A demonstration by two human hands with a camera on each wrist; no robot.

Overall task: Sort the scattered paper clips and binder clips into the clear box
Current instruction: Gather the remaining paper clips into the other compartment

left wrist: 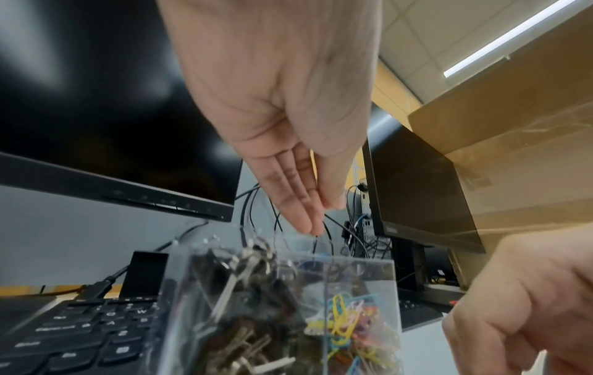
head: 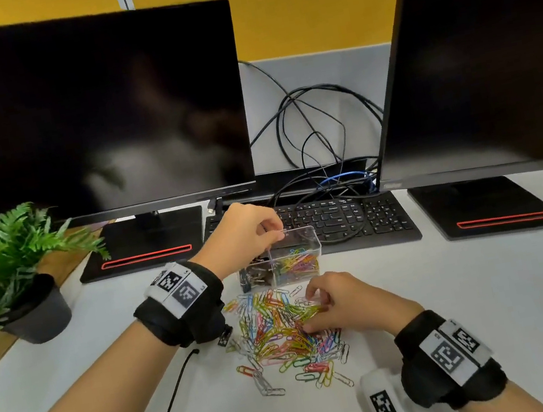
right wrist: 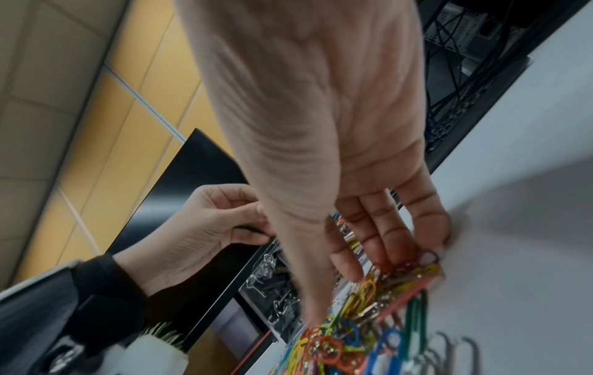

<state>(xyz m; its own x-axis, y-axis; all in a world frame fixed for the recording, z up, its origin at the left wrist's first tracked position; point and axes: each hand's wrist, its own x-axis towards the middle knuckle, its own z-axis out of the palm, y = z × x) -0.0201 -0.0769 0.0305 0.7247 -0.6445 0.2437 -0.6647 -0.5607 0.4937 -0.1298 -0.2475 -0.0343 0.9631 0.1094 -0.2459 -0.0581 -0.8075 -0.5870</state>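
Observation:
The clear box [head: 305,239] stands on the white desk in front of the keyboard. Dark binder clips [left wrist: 244,317] fill its left compartment and coloured paper clips [head: 298,262] its right one. My left hand [head: 276,232] hovers over the box's top edge, thumb and fingertips pressed together on what looks like a thin silver paper clip. A loose pile of coloured paper clips [head: 285,334] lies just in front of the box. My right hand [head: 312,311] rests on the pile's right side, with thumb and fingers [right wrist: 394,248] curled around a bunch of clips.
A black keyboard [head: 337,219] lies right behind the box, with tangled cables [head: 315,132] beyond it. Two dark monitors [head: 83,112] [head: 490,58] stand left and right on flat bases. A potted fern [head: 12,269] sits at the left. A white tagged device [head: 382,400] lies by my right wrist.

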